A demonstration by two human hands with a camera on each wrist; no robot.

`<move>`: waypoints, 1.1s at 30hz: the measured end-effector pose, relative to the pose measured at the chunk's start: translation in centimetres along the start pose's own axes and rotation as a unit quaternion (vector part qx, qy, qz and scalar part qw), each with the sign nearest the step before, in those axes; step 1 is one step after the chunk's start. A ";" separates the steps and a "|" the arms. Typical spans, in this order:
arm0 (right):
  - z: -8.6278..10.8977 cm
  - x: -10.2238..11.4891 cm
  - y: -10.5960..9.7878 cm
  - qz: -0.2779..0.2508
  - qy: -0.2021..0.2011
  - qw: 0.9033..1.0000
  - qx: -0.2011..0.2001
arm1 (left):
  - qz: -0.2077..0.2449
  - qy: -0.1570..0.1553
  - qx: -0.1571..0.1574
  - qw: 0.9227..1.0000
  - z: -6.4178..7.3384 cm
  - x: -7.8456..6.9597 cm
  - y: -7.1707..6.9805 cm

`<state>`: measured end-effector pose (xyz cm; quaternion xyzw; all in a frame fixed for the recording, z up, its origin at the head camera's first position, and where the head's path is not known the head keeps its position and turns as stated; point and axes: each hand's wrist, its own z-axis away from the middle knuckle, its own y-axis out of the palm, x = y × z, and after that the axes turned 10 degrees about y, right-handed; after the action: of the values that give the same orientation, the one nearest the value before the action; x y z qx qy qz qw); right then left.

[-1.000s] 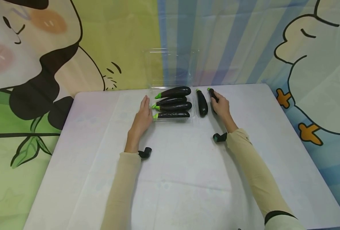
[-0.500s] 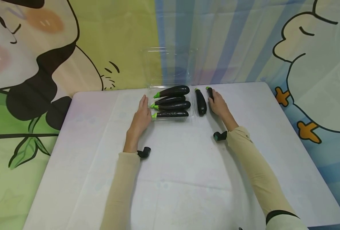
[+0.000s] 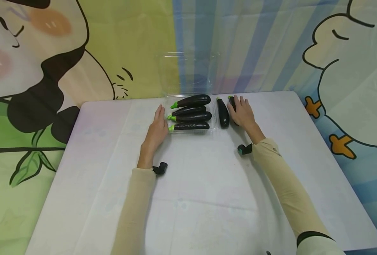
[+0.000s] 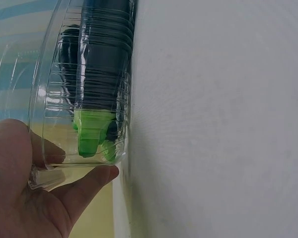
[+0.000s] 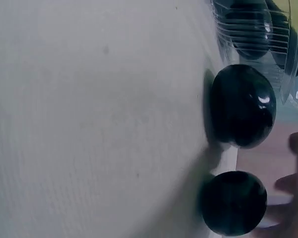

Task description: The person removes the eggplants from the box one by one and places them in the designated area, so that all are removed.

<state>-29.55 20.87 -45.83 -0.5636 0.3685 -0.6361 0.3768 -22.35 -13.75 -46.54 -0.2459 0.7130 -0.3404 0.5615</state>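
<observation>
A cartoon backdrop with an animal at each side and stripes between fills the upper part of the frame. Below it, the white tabletop spreads across the middle and bottom. Two beige sleeves, left and right, reach up from the bottom edge. At upper centre, a clear box stands with its lid raised. The left grip touches the box's left end, fingers straight along it. The right grip has its fingers spread, at the outer loose eggplant; whether they touch it I cannot tell. Four eggplants lie crosswise in the box, green stems leftward; another, the inner loose eggplant, lies just right of the box, between it and the outer one. Smallest, a black camera sits at each wrist.
</observation>
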 end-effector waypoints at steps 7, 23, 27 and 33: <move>0.9 3.9 -0.9 -0.071 -0.188 0.978 -0.058 | -0.005 0.000 0.004 1.000 -0.1 0.1 -0.1; -1.1 9.9 -2.1 0.087 -0.293 0.951 0.040 | -0.005 0.000 0.008 1.000 -0.4 0.3 0.1; -2.0 11.0 -2.2 0.133 -0.310 0.939 0.066 | -0.004 0.000 0.009 1.000 -0.3 0.3 0.0; -2.9 12.8 -1.7 0.155 -0.316 0.930 0.110 | -0.001 -0.002 0.003 1.000 -0.2 0.2 0.0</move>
<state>-33.63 10.32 -38.95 -0.6262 0.2411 -0.3955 0.6272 -22.57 -13.87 -46.65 -0.2457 0.7103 -0.3426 0.5637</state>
